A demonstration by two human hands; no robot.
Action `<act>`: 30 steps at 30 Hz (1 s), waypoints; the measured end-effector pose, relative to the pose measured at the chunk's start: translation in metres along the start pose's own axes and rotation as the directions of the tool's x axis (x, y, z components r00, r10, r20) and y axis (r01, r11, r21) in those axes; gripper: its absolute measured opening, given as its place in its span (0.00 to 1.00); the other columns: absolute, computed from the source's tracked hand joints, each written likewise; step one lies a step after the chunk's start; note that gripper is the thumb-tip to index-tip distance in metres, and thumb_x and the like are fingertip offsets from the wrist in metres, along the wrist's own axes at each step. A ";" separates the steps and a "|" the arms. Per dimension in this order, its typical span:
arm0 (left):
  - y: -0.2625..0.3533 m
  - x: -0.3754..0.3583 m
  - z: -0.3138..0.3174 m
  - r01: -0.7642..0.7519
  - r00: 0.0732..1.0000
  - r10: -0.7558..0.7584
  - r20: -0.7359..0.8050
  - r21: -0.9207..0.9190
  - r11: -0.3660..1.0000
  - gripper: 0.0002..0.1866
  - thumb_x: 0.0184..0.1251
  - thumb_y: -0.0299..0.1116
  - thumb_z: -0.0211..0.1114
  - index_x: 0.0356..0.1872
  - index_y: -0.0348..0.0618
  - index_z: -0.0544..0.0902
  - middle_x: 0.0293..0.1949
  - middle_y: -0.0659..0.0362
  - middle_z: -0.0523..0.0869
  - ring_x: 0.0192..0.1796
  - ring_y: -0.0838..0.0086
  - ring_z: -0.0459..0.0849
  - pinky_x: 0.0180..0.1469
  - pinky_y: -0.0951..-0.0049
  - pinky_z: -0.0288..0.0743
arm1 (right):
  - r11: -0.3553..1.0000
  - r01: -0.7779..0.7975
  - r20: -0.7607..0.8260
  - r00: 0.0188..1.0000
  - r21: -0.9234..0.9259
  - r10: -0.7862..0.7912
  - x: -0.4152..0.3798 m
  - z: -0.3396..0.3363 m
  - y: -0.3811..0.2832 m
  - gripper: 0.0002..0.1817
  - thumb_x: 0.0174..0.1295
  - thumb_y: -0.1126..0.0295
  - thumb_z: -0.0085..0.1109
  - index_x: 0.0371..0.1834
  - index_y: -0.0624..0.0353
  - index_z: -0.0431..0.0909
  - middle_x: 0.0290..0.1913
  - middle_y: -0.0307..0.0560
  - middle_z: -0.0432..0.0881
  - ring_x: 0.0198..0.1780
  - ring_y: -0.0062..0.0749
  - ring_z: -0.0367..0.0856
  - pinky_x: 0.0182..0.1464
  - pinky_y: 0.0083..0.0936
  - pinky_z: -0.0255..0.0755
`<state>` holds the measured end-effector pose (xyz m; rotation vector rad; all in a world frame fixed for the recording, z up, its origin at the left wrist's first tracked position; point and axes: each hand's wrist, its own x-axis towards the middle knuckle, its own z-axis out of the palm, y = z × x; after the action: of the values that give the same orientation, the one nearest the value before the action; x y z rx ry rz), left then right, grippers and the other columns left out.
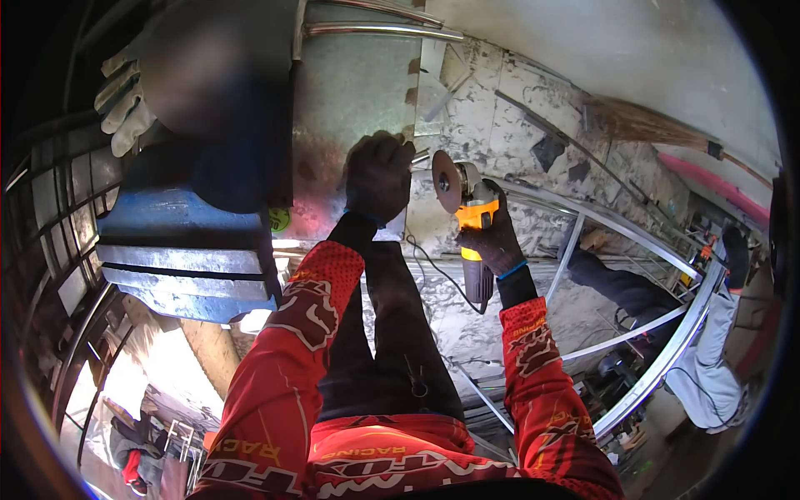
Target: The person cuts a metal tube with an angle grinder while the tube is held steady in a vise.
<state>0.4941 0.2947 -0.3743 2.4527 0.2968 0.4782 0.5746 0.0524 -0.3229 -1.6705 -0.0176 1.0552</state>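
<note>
A yellow and black angle grinder with a round disc is held upright in my right hand, which wears a dark glove. Its disc end points up and its cord hangs from the lower end. My left hand, also in a dark glove, is closed beside a metal sheet, left of the disc and apart from it. Whether it pinches something small at the fingertips is hidden.
On the left are a blue metal machine and a light glove. Metal tubes lie at the top. A metal frame stands on the right, near another person. Further metal bars stand at far left.
</note>
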 end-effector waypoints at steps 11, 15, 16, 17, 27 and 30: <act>0.000 0.000 0.001 0.012 1.000 -0.012 -0.026 -0.008 1.000 0.20 0.47 0.26 0.69 0.46 0.41 0.81 0.47 0.51 0.83 0.55 0.54 0.81 0.61 0.51 0.74 | 1.000 -0.007 0.012 1.000 -0.012 0.008 0.004 0.003 -0.004 0.57 0.41 0.86 0.70 0.78 0.50 0.52 0.57 0.49 0.80 0.52 0.35 0.80 0.52 0.33 0.81; 0.000 0.000 0.003 0.017 0.999 -0.017 -0.033 0.007 1.000 0.20 0.48 0.27 0.68 0.47 0.41 0.81 0.47 0.51 0.83 0.56 0.53 0.81 0.62 0.51 0.73 | 1.000 0.003 0.014 1.000 -0.013 -0.003 0.006 0.002 -0.002 0.57 0.41 0.87 0.70 0.78 0.50 0.52 0.57 0.49 0.80 0.52 0.35 0.81 0.52 0.33 0.81; 0.000 -0.001 0.003 0.018 0.999 -0.018 -0.033 0.007 1.000 0.20 0.48 0.27 0.68 0.47 0.41 0.81 0.47 0.51 0.83 0.56 0.53 0.81 0.62 0.51 0.73 | 1.000 -0.002 0.015 1.000 -0.006 0.002 0.006 0.002 -0.003 0.57 0.41 0.87 0.70 0.78 0.50 0.52 0.57 0.49 0.80 0.52 0.35 0.80 0.52 0.33 0.81; 0.000 -0.001 0.003 0.020 0.999 -0.020 -0.026 0.008 1.000 0.21 0.48 0.28 0.68 0.47 0.41 0.81 0.47 0.51 0.83 0.56 0.53 0.81 0.62 0.51 0.73 | 1.000 -0.007 0.017 1.000 0.002 0.007 0.006 0.002 -0.004 0.57 0.41 0.87 0.70 0.78 0.50 0.51 0.57 0.49 0.80 0.52 0.35 0.80 0.52 0.33 0.81; 0.000 0.000 0.003 0.018 0.999 -0.018 -0.037 -0.003 1.000 0.20 0.47 0.26 0.68 0.46 0.42 0.81 0.48 0.51 0.84 0.55 0.53 0.82 0.61 0.51 0.74 | 0.999 0.036 0.021 0.999 -0.038 -0.035 0.009 0.001 -0.002 0.58 0.41 0.86 0.70 0.79 0.50 0.51 0.56 0.49 0.80 0.52 0.36 0.81 0.53 0.34 0.81; -0.001 0.000 0.004 0.011 0.999 -0.011 -0.041 0.000 1.000 0.20 0.46 0.26 0.68 0.46 0.42 0.81 0.48 0.50 0.84 0.55 0.53 0.82 0.61 0.52 0.74 | 0.999 0.032 0.021 0.999 -0.042 -0.031 0.009 0.001 -0.003 0.57 0.41 0.86 0.70 0.79 0.51 0.51 0.56 0.49 0.80 0.52 0.36 0.80 0.53 0.34 0.80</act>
<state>0.4954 0.2931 -0.3774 2.4421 0.3278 0.5246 0.5805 0.0590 -0.3265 -1.6927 -0.0798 1.0546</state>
